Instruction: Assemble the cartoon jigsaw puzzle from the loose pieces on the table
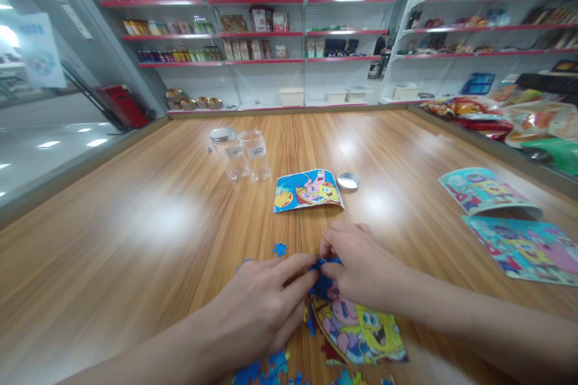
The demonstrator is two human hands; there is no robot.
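Note:
A partly joined jigsaw puzzle (356, 328) with yellow and pink cartoon figures lies on the wooden table in front of me. At its upper edge my right hand (356, 261) curls its fingers and thumb down on a blue puzzle piece (332, 261). My left hand (271, 301) lies to the left, fingers stretched out, their tips touching the puzzle's blue upper left side; its thumb is hidden. One loose blue piece (280, 249) lies beyond that hand. More loose pieces (266, 371) are scattered at the bottom, partly covered by my left hand.
A bent picture card (309, 191) with the cartoon stands ahead, beside a round metal lid (349, 181). Two clear plastic jars (255, 159) stand at back left, one lidded. Two more cards (526, 246) lie at right. Bagged goods (469, 111) and stocked shelves (262, 33) are beyond the table.

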